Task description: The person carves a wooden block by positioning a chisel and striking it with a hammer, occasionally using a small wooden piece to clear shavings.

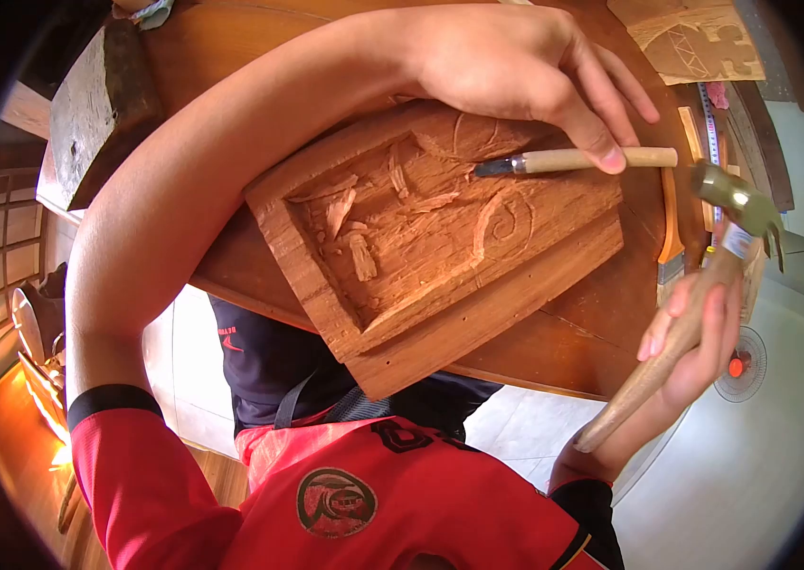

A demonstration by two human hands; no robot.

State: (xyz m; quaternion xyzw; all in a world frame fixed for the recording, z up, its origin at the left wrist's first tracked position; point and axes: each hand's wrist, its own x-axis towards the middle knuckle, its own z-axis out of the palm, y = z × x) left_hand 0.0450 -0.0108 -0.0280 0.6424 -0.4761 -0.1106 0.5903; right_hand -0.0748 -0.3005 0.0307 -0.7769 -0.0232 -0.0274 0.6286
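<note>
My left hand [516, 71] reaches across from the left and pinches the light wooden handle of a chisel [554, 161]. The chisel's dark blade rests on a carved wooden block [421, 256], inside its recess, beside a raised spiral. Loose wood shavings [362, 256] lie in the recess. At the right, my right hand [701, 332] is wrapped round the wooden handle of a claw hammer [739, 201]. The hammer head is raised near the chisel handle's butt end, with a small gap between them.
Beneath the block is a brown wooden table [563, 347]. A flat brush [671, 252] and a measuring tape [709, 123] lie at its right side. A patterned wooden piece [696, 43] is at the top right, a thick dark block [103, 109] at the upper left. A fan [742, 364] stands beyond.
</note>
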